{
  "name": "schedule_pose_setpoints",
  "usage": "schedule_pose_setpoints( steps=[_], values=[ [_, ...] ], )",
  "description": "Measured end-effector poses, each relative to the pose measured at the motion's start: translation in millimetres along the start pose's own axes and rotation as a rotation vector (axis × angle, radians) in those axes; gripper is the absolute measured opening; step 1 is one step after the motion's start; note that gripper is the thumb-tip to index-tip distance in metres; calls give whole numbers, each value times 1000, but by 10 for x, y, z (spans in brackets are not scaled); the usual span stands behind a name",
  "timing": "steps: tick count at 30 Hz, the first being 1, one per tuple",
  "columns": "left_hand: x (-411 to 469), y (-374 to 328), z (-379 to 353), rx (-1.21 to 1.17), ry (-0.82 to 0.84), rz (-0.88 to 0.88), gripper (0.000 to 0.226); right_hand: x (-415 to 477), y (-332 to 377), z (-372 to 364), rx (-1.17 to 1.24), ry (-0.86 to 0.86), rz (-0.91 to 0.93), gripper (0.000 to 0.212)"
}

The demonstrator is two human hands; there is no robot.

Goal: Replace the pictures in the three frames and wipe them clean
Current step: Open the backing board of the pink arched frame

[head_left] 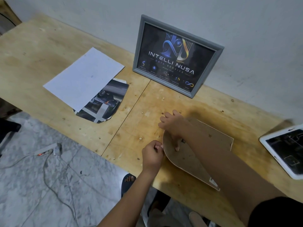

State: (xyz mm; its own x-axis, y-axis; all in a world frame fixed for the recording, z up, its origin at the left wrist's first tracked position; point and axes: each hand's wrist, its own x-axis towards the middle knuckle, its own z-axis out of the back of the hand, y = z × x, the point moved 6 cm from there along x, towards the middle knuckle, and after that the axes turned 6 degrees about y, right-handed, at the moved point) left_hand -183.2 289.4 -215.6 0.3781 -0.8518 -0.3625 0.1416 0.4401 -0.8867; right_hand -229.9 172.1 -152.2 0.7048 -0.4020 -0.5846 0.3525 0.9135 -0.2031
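A brown arch-shaped frame back (190, 158) lies face down on the wooden table (49, 51) in front of me. My right hand (172, 125) rests on its upper left part, thumb pressing down on the board. My left hand (152, 154) pinches the rounded left edge of the frame back. A grey frame (177, 56) with a dark "Intelli Nusa" print stands against the wall. A white frame (285, 149) with a dark picture lies at the right edge. A white sheet (83, 79) overlaps an arch-cut dark print (105, 102) at the left.
A power strip with cables (49, 149) lies on the marble floor to the left. A foot in a sandal (128, 181) shows under the table's front edge. The wall runs close behind the table.
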Motion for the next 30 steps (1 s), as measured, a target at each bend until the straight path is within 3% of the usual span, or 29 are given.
schedule_pose_setpoints(
  steps=[8, 13, 17, 20, 24, 28, 30],
  values=[
    [17, -23, 5, 11, -19, -23, 23, -60, -10, 19, -34, 23, 22, 74],
    [37, -63, 16, 69, 14, -47, 23, -92, -81, -54, 29, 18, -53, 52],
    [10, -81, 8, 115, 12, -72, 17, -124, -171, -106, 139, 118, -58, 42],
    [-10, -78, -23, 183, 31, -90, 16, -163, -283, -91, 266, 172, -58, 15],
    [11, -108, -78, 212, 32, -61, 11, -349, -486, 21, 570, 166, -72, 16],
    [78, -251, -176, 329, 48, -94, 21, -594, -779, 75, 670, 24, -142, 5],
    [108, -303, -215, 409, 69, -133, 19, -756, -971, 69, 736, -45, -219, 11]
  ],
)
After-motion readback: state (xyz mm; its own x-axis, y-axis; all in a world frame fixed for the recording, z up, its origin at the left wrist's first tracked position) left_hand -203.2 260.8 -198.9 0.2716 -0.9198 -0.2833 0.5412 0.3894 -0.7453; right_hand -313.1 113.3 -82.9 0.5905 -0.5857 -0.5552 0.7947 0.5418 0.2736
